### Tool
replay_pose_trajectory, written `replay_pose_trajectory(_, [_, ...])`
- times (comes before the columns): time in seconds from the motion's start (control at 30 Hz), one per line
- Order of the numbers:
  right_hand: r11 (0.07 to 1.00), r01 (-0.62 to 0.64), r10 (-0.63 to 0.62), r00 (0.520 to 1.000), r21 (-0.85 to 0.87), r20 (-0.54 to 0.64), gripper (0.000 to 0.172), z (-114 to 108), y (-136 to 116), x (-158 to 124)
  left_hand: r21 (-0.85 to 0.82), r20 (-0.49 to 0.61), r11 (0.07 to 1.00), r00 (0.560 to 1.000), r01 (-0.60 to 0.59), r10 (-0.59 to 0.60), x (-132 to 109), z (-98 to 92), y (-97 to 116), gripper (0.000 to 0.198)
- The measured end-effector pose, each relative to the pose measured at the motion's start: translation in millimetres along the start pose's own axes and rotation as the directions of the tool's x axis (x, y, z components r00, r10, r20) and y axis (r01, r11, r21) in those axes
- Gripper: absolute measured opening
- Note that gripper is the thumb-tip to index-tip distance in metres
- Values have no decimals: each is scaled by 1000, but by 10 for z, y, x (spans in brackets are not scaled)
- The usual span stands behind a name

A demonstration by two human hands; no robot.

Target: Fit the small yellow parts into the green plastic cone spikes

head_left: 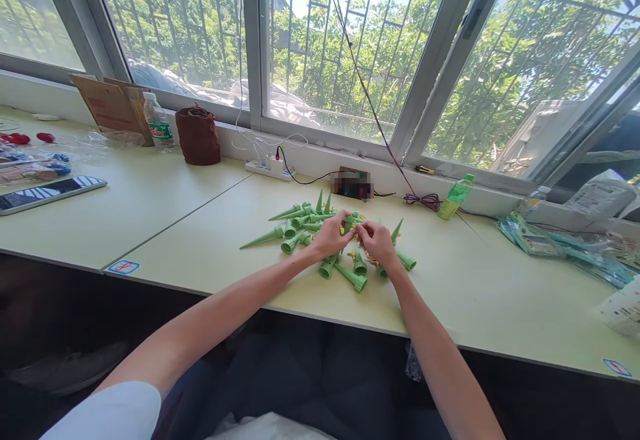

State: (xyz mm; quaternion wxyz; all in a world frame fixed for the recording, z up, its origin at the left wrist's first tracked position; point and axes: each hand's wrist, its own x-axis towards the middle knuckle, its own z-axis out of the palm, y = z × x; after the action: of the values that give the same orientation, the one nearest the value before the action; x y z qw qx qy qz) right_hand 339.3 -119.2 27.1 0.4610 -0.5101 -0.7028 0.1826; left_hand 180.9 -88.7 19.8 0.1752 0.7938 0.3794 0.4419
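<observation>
A pile of green plastic spikes (pixel 299 240), cone-shaped with wide ribbed open ends, lies on the pale table (pixel 200 240) in front of me. Small yellow parts show among them. My left hand (pixel 332 235) is closed around one green spike above the pile, its wide end up. Close against it on the right, my right hand (pixel 376 241) has its fingers pinched together at that spike; whatever they grip is too small to make out. Several spikes point toward the table's front edge below both hands.
Behind the pile are a power strip (pixel 270 169), a blurred dark device (pixel 353 185) and a green bottle (pixel 455 197). Plastic packets (pixel 540 237) lie right. A brown pot (pixel 198 136), a water bottle (pixel 159 123) and a tablet (pixel 47 192) are left.
</observation>
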Motion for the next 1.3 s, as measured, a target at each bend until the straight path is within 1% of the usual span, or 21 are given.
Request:
replay_pose_trajectory(0.1, [1000,5,-5,1000,7,8,25,3,-1,0,-2,-9,1000,1000,-5,5,-3,3,-2,36])
replay_pose_trajectory(0.17, [1000,7,-7,1000,2,16,24,3,-1,0,-3,-12,1000,1000,-14,14,-4,5,-3,35])
replay_pose_trajectory(0.37, [999,4,-2,999,-43,38,36,-8,-8,-1,-15,-5,1000,1000,-15,14,0,4,3,33])
replay_pose_trajectory(0.43, [1000,-5,6,1000,-27,25,34,-3,-2,1,-18,-10,1000,1000,-16,16,1,2,8,32])
replay_pose_trajectory(0.53, [1000,-8,9,1000,9,-28,25,11,19,9,-9,-16,1000,1000,-13,13,1,-2,16,33])
replay_pose_trajectory(0.6, [1000,1,0,999,25,-50,23,19,32,13,-2,-16,1000,1000,-8,8,0,-4,20,33])
replay_pose_trajectory(0.7, [999,6,-5,999,33,-41,21,19,34,14,3,-10,1000,1000,-5,5,-3,-4,20,34])
replay_pose_trajectory(0.93, [999,0,1,1000,-53,18,36,-9,-5,3,8,6,1000,1000,-11,11,0,-6,25,35])
replay_pose_trajectory(1.03, [1000,2,-1,1000,-27,14,28,3,15,6,9,10,1000,1000,-9,9,2,-8,24,35])
replay_pose_trajectory(1.1, [1000,6,-6,1000,-5,-16,23,17,44,10,10,6,1000,1000,-7,7,2,-5,20,34])
replay_pose_trajectory(1.17, [1000,16,-15,999,4,-28,21,28,74,16,8,1,1000,1000,-5,5,1,0,14,35])
replay_pose_trajectory(1.3, [999,34,-34,999,-7,-11,20,26,86,22,7,3,1000,1000,-3,3,-4,10,0,36])
